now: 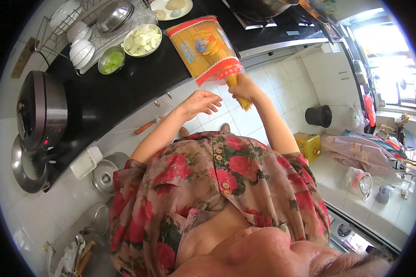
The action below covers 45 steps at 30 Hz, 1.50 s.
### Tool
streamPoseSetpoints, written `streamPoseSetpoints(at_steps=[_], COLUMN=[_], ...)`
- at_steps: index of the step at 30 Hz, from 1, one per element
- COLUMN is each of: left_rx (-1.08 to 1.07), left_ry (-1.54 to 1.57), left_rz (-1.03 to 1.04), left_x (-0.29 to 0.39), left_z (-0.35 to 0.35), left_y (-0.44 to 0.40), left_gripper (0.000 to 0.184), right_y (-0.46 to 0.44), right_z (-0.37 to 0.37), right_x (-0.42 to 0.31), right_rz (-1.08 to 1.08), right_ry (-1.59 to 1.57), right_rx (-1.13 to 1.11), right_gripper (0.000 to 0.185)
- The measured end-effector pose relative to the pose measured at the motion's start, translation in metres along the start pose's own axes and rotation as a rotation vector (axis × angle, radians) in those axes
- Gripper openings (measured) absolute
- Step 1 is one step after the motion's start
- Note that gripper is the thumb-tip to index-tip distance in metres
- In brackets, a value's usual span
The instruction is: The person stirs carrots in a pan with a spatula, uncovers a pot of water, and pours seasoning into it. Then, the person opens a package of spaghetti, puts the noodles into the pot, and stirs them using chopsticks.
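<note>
A large orange-and-red plastic package of dry noodles (pixel 201 44) lies on the black counter, and its near end hangs over the front edge. A bundle of thin yellow noodles (pixel 246 105) sticks out of that end. My right hand (pixel 246 88) is closed around this bundle, just below the package's clear plastic opening. To the left, my left hand (pixel 199 104) hovers in the air in front of the counter, fingers apart and nothing in it. Between the left hand and the package there is a small gap.
Left of the package stand a bowl of chopped pale vegetables (pixel 143 40) and a bowl of green pieces (pixel 111 60). A plate (pixel 173 8) holds round items behind. A rice cooker (pixel 44 111) and stacked white bowls (pixel 82 53) are further left; a wok (pixel 268 7) is at back right.
</note>
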<state>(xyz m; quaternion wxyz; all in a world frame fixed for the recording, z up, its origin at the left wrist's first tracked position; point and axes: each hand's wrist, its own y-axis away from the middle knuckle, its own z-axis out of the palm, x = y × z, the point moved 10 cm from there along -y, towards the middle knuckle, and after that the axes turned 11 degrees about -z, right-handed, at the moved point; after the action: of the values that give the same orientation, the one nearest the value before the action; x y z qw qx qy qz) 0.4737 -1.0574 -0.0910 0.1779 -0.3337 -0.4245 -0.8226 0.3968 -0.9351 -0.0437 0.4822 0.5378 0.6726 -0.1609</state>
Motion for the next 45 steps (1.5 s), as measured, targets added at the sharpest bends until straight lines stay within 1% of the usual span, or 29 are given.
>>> streamPoseSetpoints(at_steps=[1,2,5,6,9,10,12,14,15,16,17,18,19,20,21,22,23,25,26,27,29,30,32,34,35,36,38,41,45], left_rx=[-0.042,-0.039,-0.143,-0.140,-0.294,-0.282,-0.359,-0.503,-0.526,-0.516,-0.506,-0.495,-0.454,-0.448,-0.367,-0.289,-0.187,-0.208,-0.202,-0.103,-0.018,-0.017,-0.082,-0.057,-0.036,-0.044,0.146,0.231,0.191], left_ry=[0.043,0.040,0.291,0.289,0.540,0.543,0.577,0.547,0.519,0.528,0.398,0.270,0.191,0.197,0.190,0.177,0.223,0.389,0.509,0.603,0.771,0.768,0.954,0.980,1.006,0.992,0.927,0.913,0.974], left_rz=[-0.019,-0.020,-0.062,-0.064,0.050,0.047,0.039,0.037,0.003,0.003,0.049,0.094,0.151,0.148,0.281,0.410,0.449,0.463,0.431,0.411,0.395,0.400,0.509,0.571,0.621,0.662,0.648,0.648,0.586], left_x=[-0.003,-0.006,-0.019,-0.024,-0.021,-0.029,-0.042,-0.044,-0.048,-0.044,-0.038,-0.033,-0.025,-0.022,-0.006,0.008,0.022,0.037,0.043,0.051,0.062,0.064,0.075,0.073,0.070,0.064,0.049,0.039,0.025], left_z=[0.010,0.020,0.058,0.067,0.123,0.141,0.180,0.225,0.243,0.257,0.272,0.287,0.297,0.304,0.301,0.297,0.286,0.261,0.246,0.227,0.197,0.185,0.150,0.105,0.083,0.076,0.038,0.016,0.008], left_y=[-0.005,-0.010,-0.031,-0.039,-0.055,-0.065,-0.080,-0.084,-0.086,-0.086,-0.084,-0.081,-0.082,-0.087,-0.090,-0.088,-0.081,-0.082,-0.077,-0.068,-0.043,-0.033,-0.005,0.031,0.048,0.062,0.080,0.099,0.105], left_gripper=[0.038,0.038,0.048,0.048,0.049,0.049,0.050,0.056,0.064,0.064,0.067,0.069,0.066,0.066,0.062,0.058,0.049,0.042,0.031,0.021,0.018,0.018,0.015,0.012,0.009,0.009,0.007,0.009,0.010], right_y=[0.012,0.024,0.063,0.077,0.114,0.128,0.155,0.190,0.206,0.218,0.226,0.233,0.240,0.246,0.244,0.238,0.228,0.207,0.196,0.182,0.171,0.168,0.155,0.133,0.121,0.112,0.094,0.058,-0.008], right_z=[-0.004,-0.006,-0.010,-0.011,-0.020,-0.023,-0.033,-0.056,-0.061,-0.075,-0.088,-0.097,-0.107,-0.114,-0.117,-0.118,-0.114,-0.106,-0.100,-0.091,-0.081,-0.072,-0.062,-0.070,-0.067,-0.061,-0.027,0.004,0.016], right_x=[0.006,0.011,0.024,0.027,0.045,0.055,0.069,0.070,0.085,0.091,0.093,0.101,0.102,0.101,0.104,0.099,0.085,0.052,0.037,0.026,0.005,-0.013,-0.026,-0.016,-0.007,0.014,0.009,-0.018,-0.002], right_rz=[0.010,0.024,0.059,0.055,0.056,0.067,0.070,0.073,0.079,-0.034,-0.147,-0.145,-0.155,-0.165,-0.100,-0.096,-0.120,-0.145,-0.142,-0.147,-0.170,-0.209,-0.251,-0.473,-0.474,-0.512,-0.694,-0.963,-0.934], right_ry=[0.000,-0.003,-0.114,-0.186,-0.222,-0.218,-0.267,-0.186,-0.195,-0.153,-0.111,-0.113,-0.158,-0.205,-0.256,-0.265,-0.327,-0.365,-0.346,-0.390,-0.424,-0.471,-0.513,-0.394,-0.340,-0.140,0.378,0.625,0.795], right_rx=[-0.021,-0.044,-0.097,-0.118,-0.174,-0.206,-0.236,-0.246,-0.262,-0.236,-0.208,-0.220,-0.223,-0.221,-0.221,-0.217,-0.249,-0.258,-0.235,-0.249,-0.254,-0.319,-0.395,-0.213,-0.170,-0.104,-0.011,0.263,0.279], right_gripper=[0.032,0.037,0.038,0.037,0.037,0.037,0.043,0.053,0.053,0.054,0.055,0.055,0.057,0.059,0.051,0.051,0.046,0.037,0.034,0.036,0.038,0.041,0.045,0.047,0.042,0.035,0.031,0.039,0.030])
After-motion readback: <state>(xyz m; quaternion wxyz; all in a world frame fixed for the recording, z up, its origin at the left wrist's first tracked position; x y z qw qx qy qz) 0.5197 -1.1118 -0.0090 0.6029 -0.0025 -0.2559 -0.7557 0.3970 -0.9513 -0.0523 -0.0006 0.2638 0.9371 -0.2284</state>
